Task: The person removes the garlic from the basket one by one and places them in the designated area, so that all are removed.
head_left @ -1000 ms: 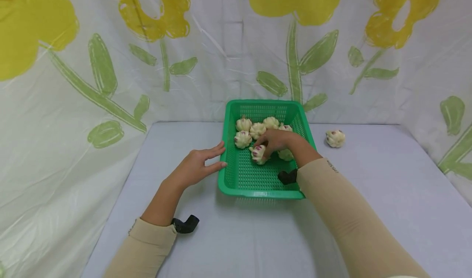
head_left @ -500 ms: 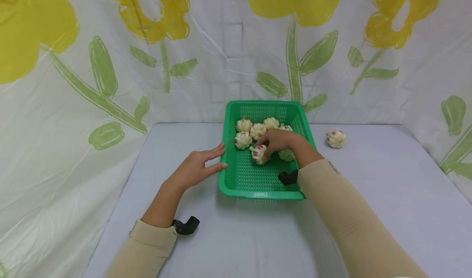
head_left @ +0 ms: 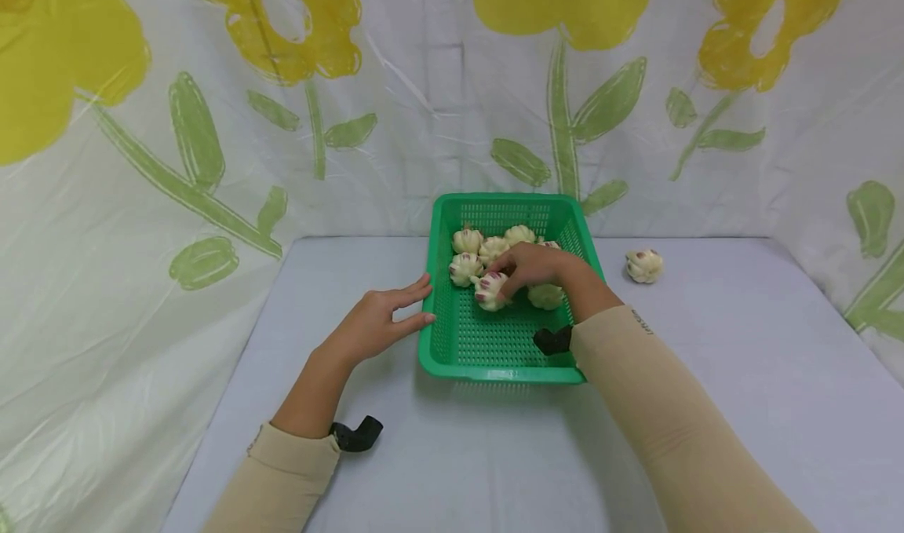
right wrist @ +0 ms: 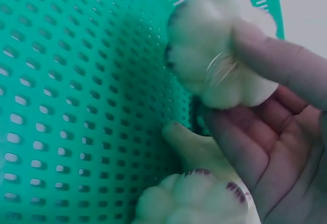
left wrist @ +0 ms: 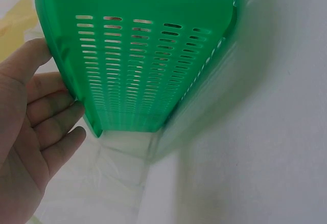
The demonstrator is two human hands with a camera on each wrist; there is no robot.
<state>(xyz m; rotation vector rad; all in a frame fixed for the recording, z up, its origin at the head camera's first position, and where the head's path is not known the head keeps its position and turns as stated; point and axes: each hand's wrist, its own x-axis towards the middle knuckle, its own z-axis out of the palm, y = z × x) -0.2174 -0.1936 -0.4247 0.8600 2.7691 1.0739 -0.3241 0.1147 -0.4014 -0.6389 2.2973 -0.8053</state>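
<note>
My right hand (head_left: pixel 531 270) reaches inside a green plastic basket (head_left: pixel 503 374) and grips a garlic bulb (head_left: pixel 490 291) with purple streaks. In the right wrist view the thumb presses one side of this bulb (right wrist: pixel 219 50), the fingers curl under it, and its root tuft faces the camera. Several other white bulbs (head_left: pixel 467 241) lie toward the back of the basket, some partly behind the hand. At the basket's left rim, my left hand (head_left: pixel 377 319) has its fingers extended, fingertips right at the edge; the left wrist view shows them along the rim (left wrist: pixel 56 65).
One more garlic bulb (head_left: pixel 644 266) lies on the white table (head_left: pixel 734 344), right of the basket. A white curtain (head_left: pixel 395 164) with printed yellow flowers hangs along the table's back edge and sides.
The garlic bulb in my right hand has shifted slightly left and up within the basket over the last half second. My left hand stays at the rim.
</note>
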